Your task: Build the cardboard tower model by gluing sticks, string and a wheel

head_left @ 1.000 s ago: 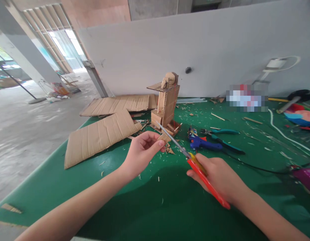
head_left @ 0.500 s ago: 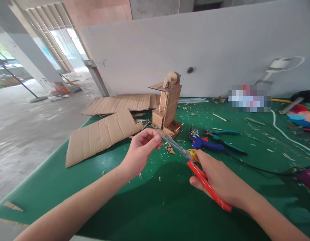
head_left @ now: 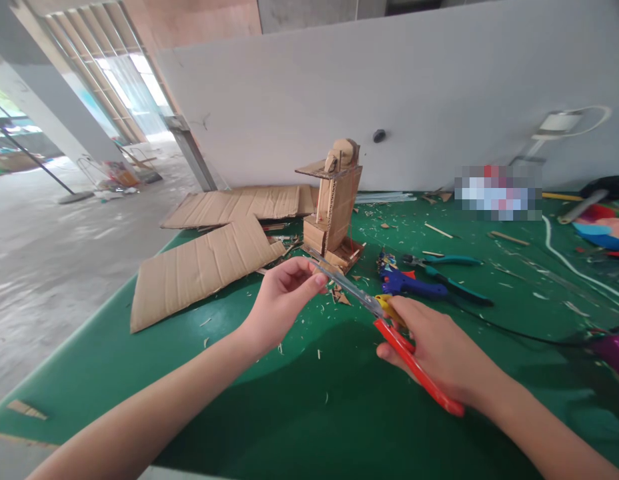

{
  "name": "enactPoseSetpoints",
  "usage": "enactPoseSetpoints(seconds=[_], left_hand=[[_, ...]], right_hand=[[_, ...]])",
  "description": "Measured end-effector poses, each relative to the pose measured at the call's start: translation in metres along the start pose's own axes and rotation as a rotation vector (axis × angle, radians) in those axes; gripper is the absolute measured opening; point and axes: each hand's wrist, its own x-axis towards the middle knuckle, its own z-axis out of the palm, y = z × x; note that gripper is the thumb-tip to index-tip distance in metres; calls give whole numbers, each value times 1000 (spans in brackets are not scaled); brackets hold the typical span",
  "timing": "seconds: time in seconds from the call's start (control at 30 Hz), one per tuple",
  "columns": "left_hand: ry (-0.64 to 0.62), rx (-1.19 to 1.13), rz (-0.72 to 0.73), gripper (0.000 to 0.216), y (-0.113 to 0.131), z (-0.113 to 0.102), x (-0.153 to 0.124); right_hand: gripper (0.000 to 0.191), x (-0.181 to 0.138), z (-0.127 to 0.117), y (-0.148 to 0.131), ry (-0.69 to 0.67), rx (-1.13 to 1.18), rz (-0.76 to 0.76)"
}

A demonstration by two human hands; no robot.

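My right hand (head_left: 434, 347) is closed around scissors (head_left: 414, 363) with red and yellow handles. Their long metal blades point up and left, toward the fingertips of my left hand (head_left: 287, 297). Thumb and fingers of that hand pinch a small tan piece of cardboard (head_left: 318, 268) at the blades; most of it is hidden by the fingers and blades. Just beyond the blade tips stands a cardboard model (head_left: 342, 207), upright on a cardboard base, with a flat flap and rounded pieces at its top.
Cardboard sheets (head_left: 199, 277) lie left of the model on the green table (head_left: 269, 413). To the right are a blue glue gun (head_left: 414, 287) with a black cord and teal-handled pliers (head_left: 462, 283). Scraps and thin sticks are scattered about. A white panel (head_left: 289, 113) rises behind.
The scissors and both hands stay almost in place. My left fingertips have shifted slightly along the blades, and a little more of the tan piece shows. The view has moved slightly.
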Motion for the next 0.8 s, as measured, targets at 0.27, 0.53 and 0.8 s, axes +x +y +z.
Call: enactPoseSetpoints(seconds=[0.27, 0.53, 0.8], left_hand=[[13, 74, -79, 12, 4, 2, -2], [68, -20, -85, 27, 4, 0, 0], [128, 91, -81, 19, 2, -1, 3]], right_hand=[[42, 0, 9, 5, 104, -89, -88], [40, 3, 7, 6, 33, 43, 44], [32, -1, 2, 4, -31, 70, 63]])
